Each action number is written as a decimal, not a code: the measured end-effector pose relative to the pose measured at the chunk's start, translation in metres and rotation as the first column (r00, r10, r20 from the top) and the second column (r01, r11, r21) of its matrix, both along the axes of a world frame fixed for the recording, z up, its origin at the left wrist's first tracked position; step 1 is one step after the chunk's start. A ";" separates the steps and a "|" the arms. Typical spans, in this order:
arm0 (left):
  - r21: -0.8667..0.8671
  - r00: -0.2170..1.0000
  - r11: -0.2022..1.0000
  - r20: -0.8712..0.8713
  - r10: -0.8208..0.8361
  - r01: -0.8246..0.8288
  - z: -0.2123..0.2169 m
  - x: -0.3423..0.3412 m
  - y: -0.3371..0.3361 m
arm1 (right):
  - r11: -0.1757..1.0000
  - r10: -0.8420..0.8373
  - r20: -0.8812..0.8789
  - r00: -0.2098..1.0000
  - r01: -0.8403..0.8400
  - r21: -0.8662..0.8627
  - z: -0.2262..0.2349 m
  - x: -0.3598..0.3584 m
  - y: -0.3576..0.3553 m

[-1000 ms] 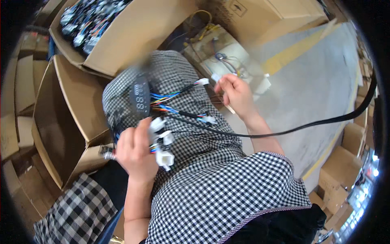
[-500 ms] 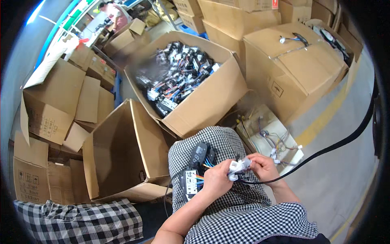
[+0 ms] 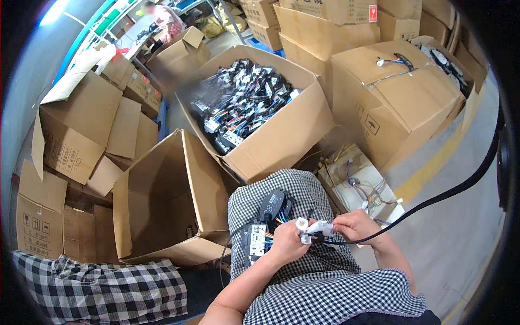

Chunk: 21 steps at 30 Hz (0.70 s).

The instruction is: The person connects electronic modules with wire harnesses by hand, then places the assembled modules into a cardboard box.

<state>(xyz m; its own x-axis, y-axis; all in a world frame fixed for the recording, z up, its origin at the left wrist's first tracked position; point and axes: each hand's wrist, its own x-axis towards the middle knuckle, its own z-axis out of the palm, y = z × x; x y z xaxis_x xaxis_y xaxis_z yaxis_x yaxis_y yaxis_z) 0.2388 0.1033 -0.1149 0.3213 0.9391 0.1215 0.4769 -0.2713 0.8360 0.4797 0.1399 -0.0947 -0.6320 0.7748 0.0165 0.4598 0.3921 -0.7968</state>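
My left hand [image 3: 288, 241] is closed round a bundle of white plastic connectors [image 3: 303, 223] above my lap. Against the right side of this bundle, my right hand [image 3: 355, 226] pinches a whitish translucent piece [image 3: 324, 228] between thumb and fingers. Coloured wires run leftward from under my left hand to a black device with a white labelled face [image 3: 257, 241], lying on my thigh. Just above it rests a black display unit [image 3: 272, 205], also wired. A black cable [image 3: 433, 205] passes by my right hand and curves up to the right edge. My palms hide part of the connectors.
Ahead stands a carton [image 3: 279, 141] heaped with wired black devices [image 3: 244, 100]. An open carton [image 3: 157, 206] is at my left. A closed carton [image 3: 390, 97] and a pale tray with loose wires [image 3: 374, 184] stand to the right. A person [image 3: 167, 24] is at the far left.
My view has shifted slightly. The connectors in my left hand have turned, so one white connector now points up, and my right hand has drawn a little away to the right.
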 end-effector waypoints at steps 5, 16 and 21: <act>0.013 0.991 0.991 -0.011 0.135 -0.135 -0.005 0.001 -0.002 | 0.966 -0.251 -0.035 0.967 0.248 -0.074 0.003 0.001 -0.010; 0.063 0.999 0.998 -0.032 0.032 -0.030 -0.012 0.003 -0.012 | 0.973 0.111 -0.136 0.984 -0.135 -0.184 -0.020 0.008 -0.004; 0.456 0.981 0.887 -0.128 0.143 -0.070 0.034 -0.029 -0.033 | 0.966 -0.058 -0.058 0.997 0.041 -0.254 -0.010 0.002 -0.010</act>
